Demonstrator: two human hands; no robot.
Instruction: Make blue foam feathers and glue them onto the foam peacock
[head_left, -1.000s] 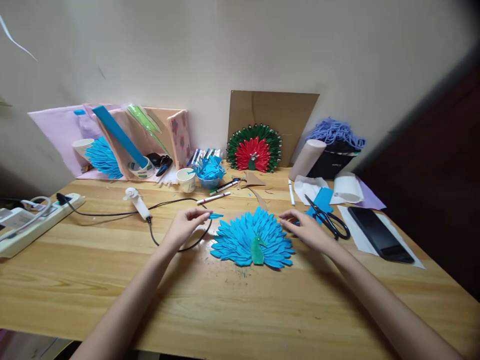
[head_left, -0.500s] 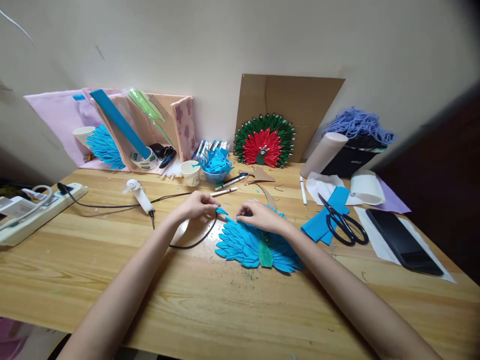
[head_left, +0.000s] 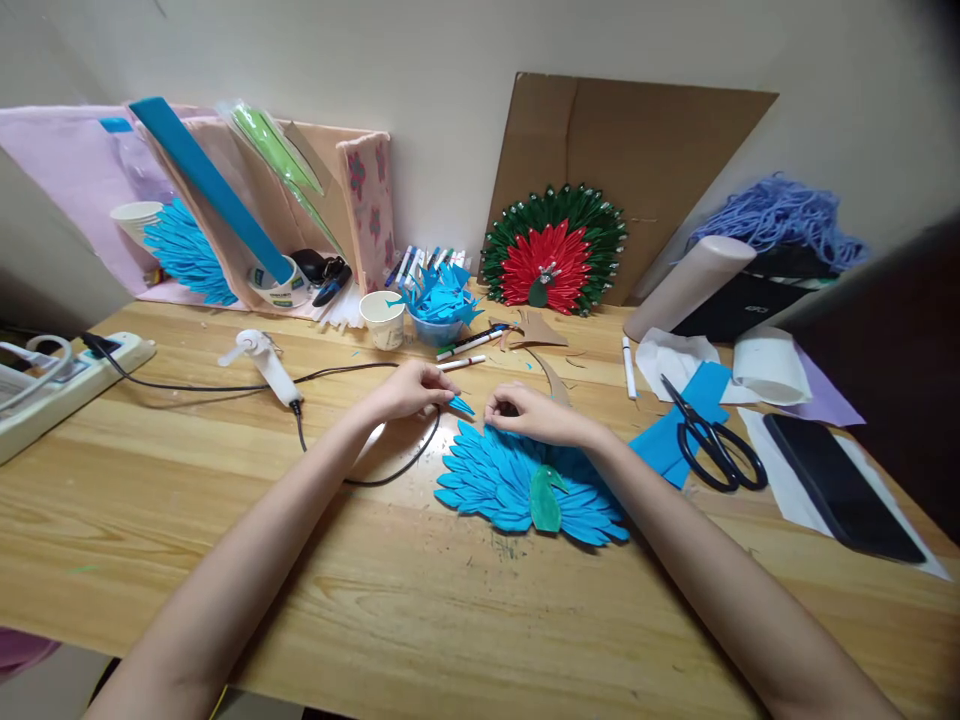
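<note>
A pointed blue feather piece (head_left: 462,405) is pinched in the fingers of my left hand (head_left: 417,390), just above the upper left edge of a blue peacock craft (head_left: 491,475). The craft lies flat, fanned with layered blue feathers around a green bird body (head_left: 545,503). My right hand (head_left: 529,412) is over the craft's top edge with thumb and fingers pressed together. Whatever its fingertips hold is too small to make out. My right hand and forearm cover the craft's upper right part.
A glue gun (head_left: 268,368) stands at left, its cable (head_left: 409,465) looping by my left hand. Behind are a paper cup (head_left: 382,322), a bowl of blue pieces (head_left: 439,325) and a red-green peacock (head_left: 551,260). Scissors (head_left: 709,440) and a phone (head_left: 840,490) lie right.
The camera view has shifted. My right hand has drawn back from the green bird's head, which now shows. The left hand still holds the feather piece, now turned more into view.
</note>
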